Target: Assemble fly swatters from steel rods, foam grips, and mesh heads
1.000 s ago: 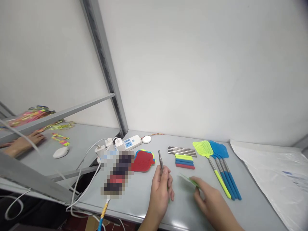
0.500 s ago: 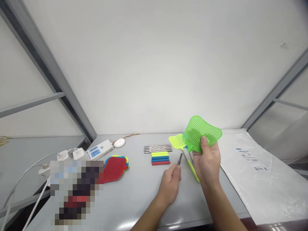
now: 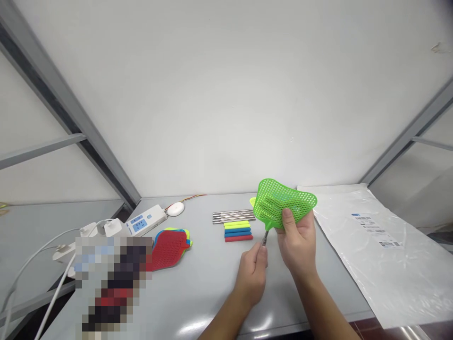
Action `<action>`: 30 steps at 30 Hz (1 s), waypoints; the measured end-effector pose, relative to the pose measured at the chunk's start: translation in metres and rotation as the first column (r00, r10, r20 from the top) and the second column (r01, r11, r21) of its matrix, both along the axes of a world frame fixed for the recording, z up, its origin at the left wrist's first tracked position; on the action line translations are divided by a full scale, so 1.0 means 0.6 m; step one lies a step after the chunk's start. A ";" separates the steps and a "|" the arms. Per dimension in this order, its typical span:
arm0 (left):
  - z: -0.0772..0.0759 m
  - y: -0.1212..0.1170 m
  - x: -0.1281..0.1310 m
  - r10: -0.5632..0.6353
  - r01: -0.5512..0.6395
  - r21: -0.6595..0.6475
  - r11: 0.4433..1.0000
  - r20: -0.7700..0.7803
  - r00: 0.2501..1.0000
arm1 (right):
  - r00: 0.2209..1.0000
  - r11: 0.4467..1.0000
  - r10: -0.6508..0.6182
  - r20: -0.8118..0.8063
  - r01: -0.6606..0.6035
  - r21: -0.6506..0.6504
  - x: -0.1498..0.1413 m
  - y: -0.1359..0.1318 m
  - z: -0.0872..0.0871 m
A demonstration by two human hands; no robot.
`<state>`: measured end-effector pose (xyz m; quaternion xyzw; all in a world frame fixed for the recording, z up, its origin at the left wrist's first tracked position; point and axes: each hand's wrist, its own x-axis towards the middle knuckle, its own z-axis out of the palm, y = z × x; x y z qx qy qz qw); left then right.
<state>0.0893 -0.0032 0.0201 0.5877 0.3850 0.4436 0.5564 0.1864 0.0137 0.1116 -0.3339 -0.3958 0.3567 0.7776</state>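
Between the thumb and fingers of my right hand (image 3: 297, 241) is a green fly swatter head (image 3: 278, 203), its perforated face tilted up. My left hand (image 3: 252, 274) is closed around a metal rod (image 3: 264, 238), most of which its fingers hide. The rod's upper end meets the short neck of the green head; I cannot tell how deep it sits. Behind the green head, part of a yellow-green swatter head (image 3: 252, 201) shows at the edge.
Several metal rods (image 3: 233, 216) lie above a row of yellow, blue and red handles (image 3: 238, 231). A stack of swatter heads, red on top (image 3: 170, 249), lies left, near a power strip (image 3: 146, 220). A white plastic bag (image 3: 354, 250) covers the table's right side.
My right hand has brought the green swatter head left and slightly down, so its neck now meets the rod's end. My left hand has stayed nearly in place.
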 end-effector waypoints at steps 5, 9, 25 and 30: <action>-0.009 0.002 -0.003 -0.025 0.025 -0.017 1.000 0.004 1.000 | 1.000 1.000 0.012 0.027 -0.013 0.017 -0.002 0.004 0.002; -0.014 0.003 -0.005 -0.040 0.040 -0.007 0.999 0.001 0.999 | 0.999 1.000 0.006 0.050 -0.007 0.020 -0.001 0.006 0.002; -0.017 0.001 -0.012 0.026 -0.026 -0.017 1.000 0.026 0.999 | 0.994 0.999 -0.019 0.108 0.023 -0.034 -0.015 0.009 0.012; -0.011 -0.001 -0.017 0.015 -0.011 -0.046 0.999 0.097 0.995 | 0.986 0.994 0.082 0.142 -0.071 -0.078 -0.010 0.012 0.021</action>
